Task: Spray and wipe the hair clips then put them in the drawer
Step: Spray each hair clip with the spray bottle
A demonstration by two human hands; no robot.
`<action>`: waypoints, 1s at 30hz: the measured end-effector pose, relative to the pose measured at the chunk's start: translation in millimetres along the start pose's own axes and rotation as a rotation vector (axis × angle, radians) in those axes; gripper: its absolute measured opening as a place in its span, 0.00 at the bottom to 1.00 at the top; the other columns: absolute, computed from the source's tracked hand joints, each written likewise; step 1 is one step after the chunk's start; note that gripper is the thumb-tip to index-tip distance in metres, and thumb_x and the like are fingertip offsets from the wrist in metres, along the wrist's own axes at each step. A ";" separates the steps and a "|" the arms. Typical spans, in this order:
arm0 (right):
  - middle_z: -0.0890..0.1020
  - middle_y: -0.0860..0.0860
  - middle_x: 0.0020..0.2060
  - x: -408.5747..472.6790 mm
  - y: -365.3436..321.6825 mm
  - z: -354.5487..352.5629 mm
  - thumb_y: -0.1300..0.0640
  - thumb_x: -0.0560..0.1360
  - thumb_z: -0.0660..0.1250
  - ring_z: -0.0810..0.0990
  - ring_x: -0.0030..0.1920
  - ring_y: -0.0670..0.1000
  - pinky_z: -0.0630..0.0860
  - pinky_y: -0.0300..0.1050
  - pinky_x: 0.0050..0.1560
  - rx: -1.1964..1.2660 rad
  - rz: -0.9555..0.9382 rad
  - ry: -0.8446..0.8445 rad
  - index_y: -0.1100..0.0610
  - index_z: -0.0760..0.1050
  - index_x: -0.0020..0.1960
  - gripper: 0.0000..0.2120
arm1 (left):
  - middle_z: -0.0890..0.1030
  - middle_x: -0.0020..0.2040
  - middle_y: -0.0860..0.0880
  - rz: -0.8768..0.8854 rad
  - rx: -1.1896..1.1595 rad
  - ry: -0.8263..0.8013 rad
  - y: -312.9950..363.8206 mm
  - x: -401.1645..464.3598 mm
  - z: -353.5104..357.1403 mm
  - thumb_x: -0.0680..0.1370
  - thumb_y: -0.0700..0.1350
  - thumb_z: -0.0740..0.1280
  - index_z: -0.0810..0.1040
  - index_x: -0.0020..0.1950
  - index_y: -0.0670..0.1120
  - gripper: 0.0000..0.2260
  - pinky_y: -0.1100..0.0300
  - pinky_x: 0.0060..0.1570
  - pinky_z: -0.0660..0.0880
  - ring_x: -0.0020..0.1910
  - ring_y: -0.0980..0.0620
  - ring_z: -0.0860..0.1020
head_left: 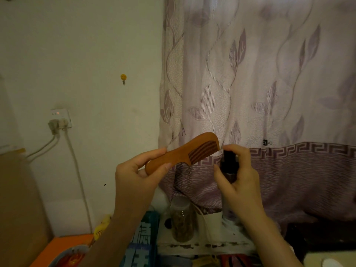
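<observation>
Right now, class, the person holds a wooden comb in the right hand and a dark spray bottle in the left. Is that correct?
Not quite: the hands are swapped. The head view shows the left hand holding the wooden comb by its handle, and the right hand holding the dark spray bottle.

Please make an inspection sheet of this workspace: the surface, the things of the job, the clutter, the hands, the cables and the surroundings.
Surface: only a strip of orange top shows at lower left.
Job's things: a wooden comb and a dark spray bottle, both held up; no hair clips, cloth or drawer seen.
Clutter: a clear jar with brown contents, a blue box, a yellow item.
Hands: left hand grips the comb's handle; right hand grips the spray bottle, nozzle near the teeth.
Cables: two plugs in a wall socket, cables hanging down.
Surroundings: pale wall, leaf-patterned curtain, yellow wall hook.
</observation>
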State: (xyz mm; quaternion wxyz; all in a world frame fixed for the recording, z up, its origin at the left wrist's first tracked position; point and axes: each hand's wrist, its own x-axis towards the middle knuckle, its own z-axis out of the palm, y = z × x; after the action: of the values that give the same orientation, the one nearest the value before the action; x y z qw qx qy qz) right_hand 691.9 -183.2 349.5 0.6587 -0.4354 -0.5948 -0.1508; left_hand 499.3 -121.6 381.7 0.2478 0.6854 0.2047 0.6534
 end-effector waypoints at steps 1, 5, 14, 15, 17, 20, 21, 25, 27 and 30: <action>0.77 0.40 0.38 0.6 -2.1 2.7 0.60 0.73 0.67 0.77 0.35 0.41 0.68 0.26 0.32 0.001 -0.017 -0.032 0.38 0.64 0.59 0.24 | 0.84 0.46 0.55 -0.009 0.004 0.002 -0.8 0.2 0.9 0.67 0.33 0.75 0.81 0.49 0.51 0.17 0.62 0.44 0.81 0.42 0.57 0.83; 0.73 0.38 0.34 -1.5 -7.3 14.3 0.61 0.73 0.67 0.76 0.36 0.36 0.65 0.22 0.33 0.011 -0.039 -0.062 0.43 0.66 0.58 0.20 | 0.84 0.46 0.53 -0.030 0.017 0.000 -3.6 -1.3 4.7 0.67 0.34 0.75 0.81 0.51 0.51 0.17 0.58 0.45 0.81 0.42 0.55 0.83; 0.73 0.37 0.37 -5.5 -18.7 27.9 0.61 0.72 0.68 0.76 0.36 0.37 0.67 0.24 0.34 0.056 -0.060 -0.140 0.46 0.66 0.57 0.19 | 0.84 0.48 0.49 -0.046 0.010 -0.028 -10.8 -5.3 8.5 0.68 0.33 0.74 0.81 0.54 0.46 0.17 0.63 0.44 0.81 0.44 0.57 0.83; 0.73 0.36 0.38 -6.3 -19.9 28.9 0.61 0.72 0.68 0.75 0.37 0.36 0.67 0.23 0.35 0.067 -0.070 -0.157 0.47 0.66 0.58 0.20 | 0.84 0.48 0.49 -0.048 0.009 -0.032 -11.5 -5.7 8.6 0.68 0.32 0.74 0.81 0.54 0.46 0.17 0.65 0.43 0.80 0.44 0.58 0.83; 0.72 0.37 0.37 -7.8 -20.5 31.6 0.62 0.72 0.69 0.74 0.36 0.35 0.66 0.23 0.35 0.079 -0.075 -0.168 0.48 0.66 0.58 0.20 | 0.84 0.48 0.49 -0.056 0.000 -0.033 -12.8 -6.0 9.4 0.68 0.32 0.74 0.80 0.54 0.45 0.17 0.66 0.43 0.80 0.44 0.58 0.83; 0.70 0.38 0.34 -10.3 -18.0 35.0 0.64 0.72 0.68 0.72 0.32 0.38 0.64 0.24 0.32 0.067 -0.056 -0.146 0.48 0.65 0.54 0.18 | 0.83 0.47 0.50 -0.061 0.006 -0.045 -13.5 -7.6 11.3 0.68 0.33 0.74 0.80 0.54 0.46 0.17 0.66 0.42 0.80 0.44 0.56 0.83; 0.70 0.38 0.33 -11.4 -17.1 35.2 0.64 0.72 0.68 0.72 0.31 0.38 0.64 0.24 0.31 0.065 -0.045 -0.141 0.48 0.65 0.53 0.18 | 0.83 0.47 0.50 -0.064 0.008 -0.047 -13.9 -8.1 11.6 0.68 0.34 0.74 0.80 0.54 0.47 0.17 0.66 0.42 0.80 0.44 0.56 0.83; 0.71 0.39 0.35 -15.1 -15.0 33.7 0.63 0.72 0.68 0.73 0.33 0.39 0.66 0.26 0.32 0.087 -0.023 -0.147 0.46 0.65 0.53 0.18 | 0.84 0.48 0.49 -0.078 0.014 -0.040 -15.7 -9.8 11.2 0.68 0.33 0.74 0.80 0.54 0.47 0.17 0.64 0.44 0.80 0.44 0.55 0.83; 0.73 0.39 0.36 -16.7 -13.2 31.9 0.61 0.71 0.68 0.75 0.33 0.38 0.67 0.26 0.32 0.096 0.001 -0.138 0.45 0.65 0.56 0.19 | 0.84 0.48 0.49 -0.089 0.025 -0.033 -16.7 -10.6 10.3 0.68 0.33 0.74 0.80 0.54 0.47 0.17 0.62 0.45 0.81 0.44 0.54 0.83; 0.76 0.39 0.36 -19.7 -8.7 27.6 0.59 0.72 0.69 0.76 0.35 0.39 0.69 0.26 0.33 0.091 0.037 -0.102 0.39 0.64 0.58 0.23 | 0.84 0.48 0.51 -0.090 0.058 -0.033 -17.9 -13.1 8.8 0.68 0.33 0.74 0.80 0.55 0.49 0.18 0.61 0.47 0.80 0.45 0.52 0.83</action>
State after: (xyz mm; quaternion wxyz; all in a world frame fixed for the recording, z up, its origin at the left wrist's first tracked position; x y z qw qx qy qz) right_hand 662.8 -173.7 332.5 0.6492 -0.4230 -0.6258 -0.0890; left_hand 508.1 -115.9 360.2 0.2603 0.6931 0.2503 0.6238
